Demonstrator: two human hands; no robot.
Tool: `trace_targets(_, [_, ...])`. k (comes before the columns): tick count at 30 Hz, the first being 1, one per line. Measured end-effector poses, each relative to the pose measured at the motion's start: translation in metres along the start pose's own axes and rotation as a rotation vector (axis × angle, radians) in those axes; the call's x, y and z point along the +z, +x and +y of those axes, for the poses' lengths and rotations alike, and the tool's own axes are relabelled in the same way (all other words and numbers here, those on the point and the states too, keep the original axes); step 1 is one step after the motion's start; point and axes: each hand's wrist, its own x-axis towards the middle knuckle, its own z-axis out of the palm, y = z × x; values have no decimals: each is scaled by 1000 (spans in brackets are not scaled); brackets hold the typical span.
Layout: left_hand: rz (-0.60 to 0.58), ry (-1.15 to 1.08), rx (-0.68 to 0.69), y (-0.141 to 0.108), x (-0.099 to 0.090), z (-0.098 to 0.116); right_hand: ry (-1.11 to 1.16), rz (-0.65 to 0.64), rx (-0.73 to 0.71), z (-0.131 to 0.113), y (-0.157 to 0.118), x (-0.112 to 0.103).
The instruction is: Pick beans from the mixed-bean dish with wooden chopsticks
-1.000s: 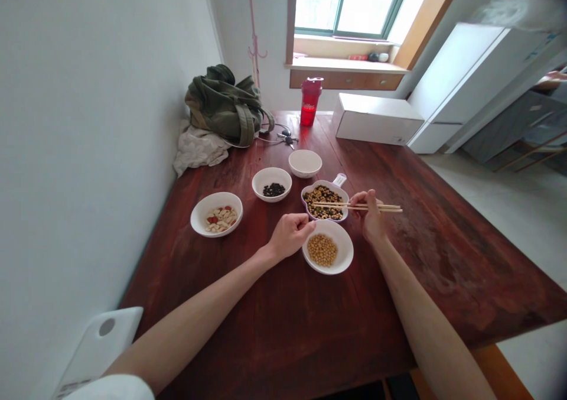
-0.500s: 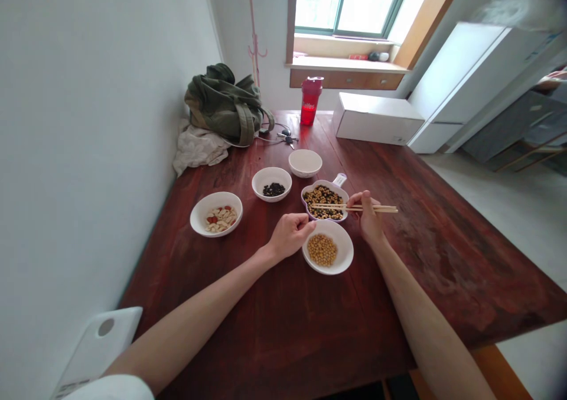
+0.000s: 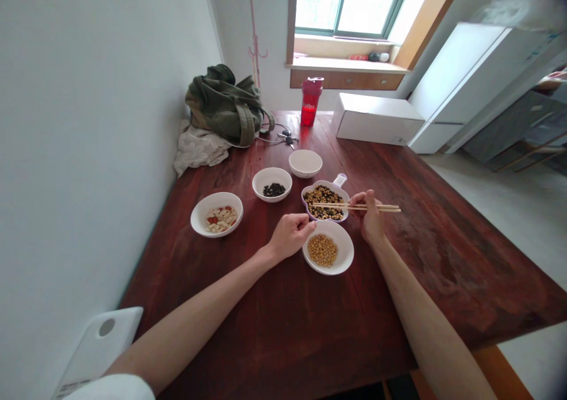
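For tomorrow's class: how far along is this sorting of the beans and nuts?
Done: the near white bowl holds soybeans, the middle bowl black beans, the left bowl pale nuts with red pieces. In hand: the right hand holds chopsticks over the mixed dish. Left: that dish remains heaped with beans.

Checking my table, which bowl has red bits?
The white bowl farthest left: pale pieces with red ones. The others show soybeans, dark bits, mixed beans, or nothing.
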Motion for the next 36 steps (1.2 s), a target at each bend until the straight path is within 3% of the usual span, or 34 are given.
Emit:
trace_targets(15, [0,2,3,0,1,-2,-194,-22,-165,1,0,1])
trace_targets(36, [2,10,3,1,1,-2,-237,-10,-151,-2,-3,5])
